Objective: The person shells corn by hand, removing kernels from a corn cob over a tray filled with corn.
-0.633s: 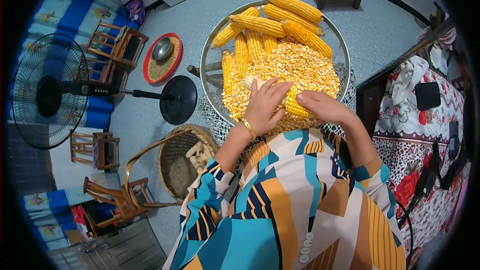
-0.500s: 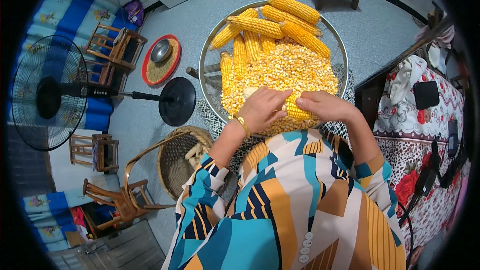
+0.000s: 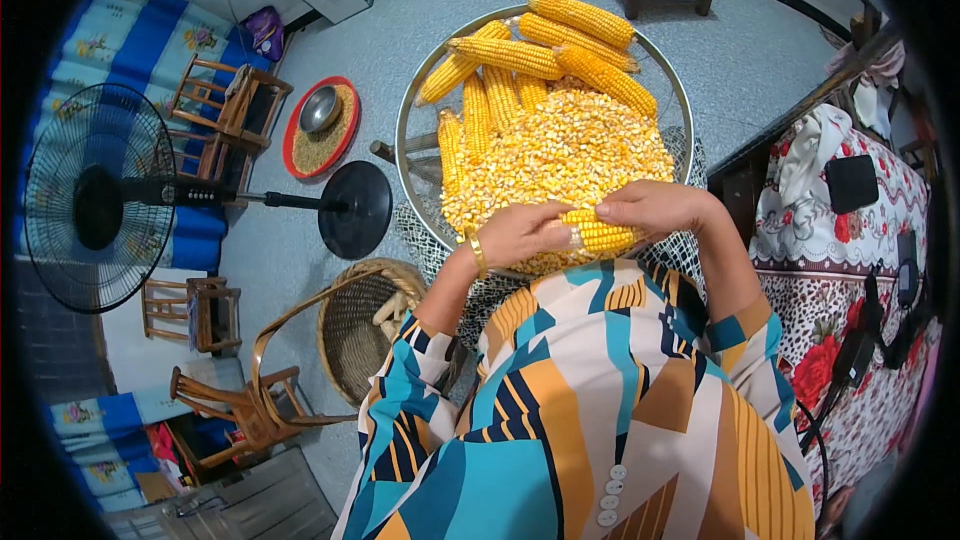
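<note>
Between my hands lies a yellow corn cob [image 3: 606, 231], held level over the near part of a wide round metal-rimmed tray [image 3: 404, 100]. My left hand [image 3: 525, 233], with a gold bracelet at the wrist, closes on the cob's left end, where a pale bare patch shows. My right hand [image 3: 655, 208] wraps the cob's right end, its thumb on top of the kernels. Just beyond my hands spreads a heap of loose corn kernels [image 3: 580, 148]. Several whole corn cobs [image 3: 510, 57] lie along the tray's far and left sides.
A wicker basket [image 3: 345, 365] with pale stripped cobs [image 3: 392, 315] stands left of me. Farther left are a black fan [image 3: 98, 198], wooden chairs [image 3: 240, 105] and a red tray [image 3: 292, 145] with grain and a metal bowl [image 3: 321, 109]. A flowered bed [image 3: 800, 315] is at right.
My left hand has come down toward me, and the pale piece beside it is out of sight. The cob now lies more level, with more of it showing between my hands.
</note>
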### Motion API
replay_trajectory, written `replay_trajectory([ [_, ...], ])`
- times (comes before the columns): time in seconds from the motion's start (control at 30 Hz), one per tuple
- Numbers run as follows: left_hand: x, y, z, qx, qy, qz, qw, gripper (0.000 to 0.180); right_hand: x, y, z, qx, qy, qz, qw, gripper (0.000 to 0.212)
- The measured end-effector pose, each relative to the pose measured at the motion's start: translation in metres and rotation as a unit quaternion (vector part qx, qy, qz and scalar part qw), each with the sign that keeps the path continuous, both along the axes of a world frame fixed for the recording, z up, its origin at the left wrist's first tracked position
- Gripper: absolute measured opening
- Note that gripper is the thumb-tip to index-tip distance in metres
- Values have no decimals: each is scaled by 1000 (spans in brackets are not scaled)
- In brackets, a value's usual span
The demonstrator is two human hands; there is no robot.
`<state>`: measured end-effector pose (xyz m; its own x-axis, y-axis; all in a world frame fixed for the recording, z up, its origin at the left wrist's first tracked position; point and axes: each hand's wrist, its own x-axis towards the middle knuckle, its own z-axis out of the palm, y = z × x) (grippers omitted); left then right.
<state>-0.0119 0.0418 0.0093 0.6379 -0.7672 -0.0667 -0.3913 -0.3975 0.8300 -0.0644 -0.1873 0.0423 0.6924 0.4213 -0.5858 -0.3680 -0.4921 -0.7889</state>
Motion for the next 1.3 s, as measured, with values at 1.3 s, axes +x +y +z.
replay_trajectory([
  [1.3,-72,-22,-9,-413,650,76,633,24,-3,82,-50,513,66,-374,770,57],
])
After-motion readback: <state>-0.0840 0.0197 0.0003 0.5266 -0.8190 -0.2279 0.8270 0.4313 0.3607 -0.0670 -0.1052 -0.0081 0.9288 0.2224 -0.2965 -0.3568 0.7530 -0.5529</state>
